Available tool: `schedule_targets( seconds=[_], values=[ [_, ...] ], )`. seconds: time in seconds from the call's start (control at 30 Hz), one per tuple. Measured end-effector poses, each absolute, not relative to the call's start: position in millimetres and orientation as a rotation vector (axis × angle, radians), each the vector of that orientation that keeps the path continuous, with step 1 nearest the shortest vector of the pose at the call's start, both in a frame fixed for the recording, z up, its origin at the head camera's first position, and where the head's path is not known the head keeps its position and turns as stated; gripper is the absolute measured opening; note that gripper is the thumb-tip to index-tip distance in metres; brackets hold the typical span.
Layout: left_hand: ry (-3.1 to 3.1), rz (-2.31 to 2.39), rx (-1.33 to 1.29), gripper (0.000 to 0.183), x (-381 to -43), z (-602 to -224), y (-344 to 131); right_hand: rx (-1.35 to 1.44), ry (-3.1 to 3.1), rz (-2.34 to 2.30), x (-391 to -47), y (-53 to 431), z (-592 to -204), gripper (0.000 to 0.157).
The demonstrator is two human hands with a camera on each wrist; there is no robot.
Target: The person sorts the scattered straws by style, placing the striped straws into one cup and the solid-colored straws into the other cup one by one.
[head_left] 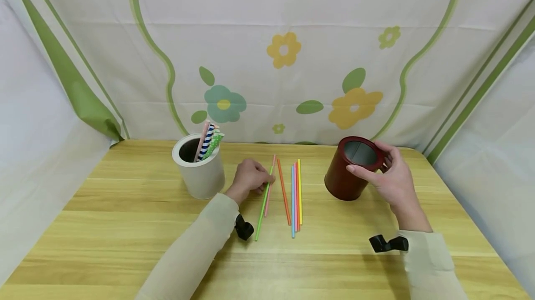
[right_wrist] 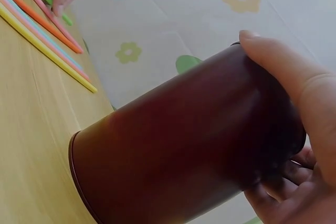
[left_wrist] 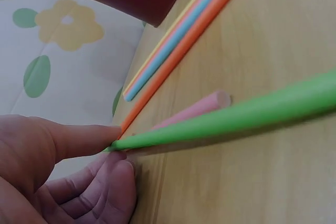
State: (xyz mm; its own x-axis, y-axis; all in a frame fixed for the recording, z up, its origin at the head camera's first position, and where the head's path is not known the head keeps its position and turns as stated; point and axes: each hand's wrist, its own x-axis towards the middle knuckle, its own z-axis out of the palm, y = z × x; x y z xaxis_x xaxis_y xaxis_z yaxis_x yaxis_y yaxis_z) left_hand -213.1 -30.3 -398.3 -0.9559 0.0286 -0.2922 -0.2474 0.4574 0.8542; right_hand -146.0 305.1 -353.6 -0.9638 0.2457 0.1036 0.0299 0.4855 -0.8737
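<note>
My left hand [head_left: 251,177] pinches a green straw [head_left: 261,218] between thumb and fingers, as the left wrist view shows close up. A pink straw [head_left: 267,205] lies beside and partly under the green one. To their right an orange straw [head_left: 284,193] lies slanted on the table. My right hand [head_left: 392,179] holds a dark red cylindrical container [head_left: 340,180] near its rim, thumb on the near side and fingers round the far right. The container's open top looks hollow. In the right wrist view its dark red wall [right_wrist: 173,140] fills the middle.
A white cylindrical container [head_left: 202,181] with several patterned straws [head_left: 206,144] in it stands at the left. Blue [head_left: 293,202], pink, orange and yellow straws [head_left: 300,188] lie side by side on the wooden table [head_left: 125,225]. A flowered cloth [head_left: 251,7] hangs behind the table.
</note>
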Motion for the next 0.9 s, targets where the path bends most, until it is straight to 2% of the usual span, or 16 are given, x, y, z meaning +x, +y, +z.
schedule_targets(
  seconds=[0.23,0.33,0.67,0.9],
  values=[
    [2.290,1.710,-0.206,0.006,-213,-389,-33,-0.256,-2.548,1.458,-145,304,-352,0.104],
    [2.266,1.765,-0.203,0.009,-215,-378,-33,-0.257,-2.549,1.460,-145,305,-352,0.104],
    [2.124,1.990,-0.039,0.023,-205,-321,-17,-0.267,-2.557,1.441,-143,309,-351,0.103],
    [1.841,2.350,0.076,0.011,-196,-275,-19,-0.247,-2.559,1.447,-146,306,-352,0.105]
  ],
)
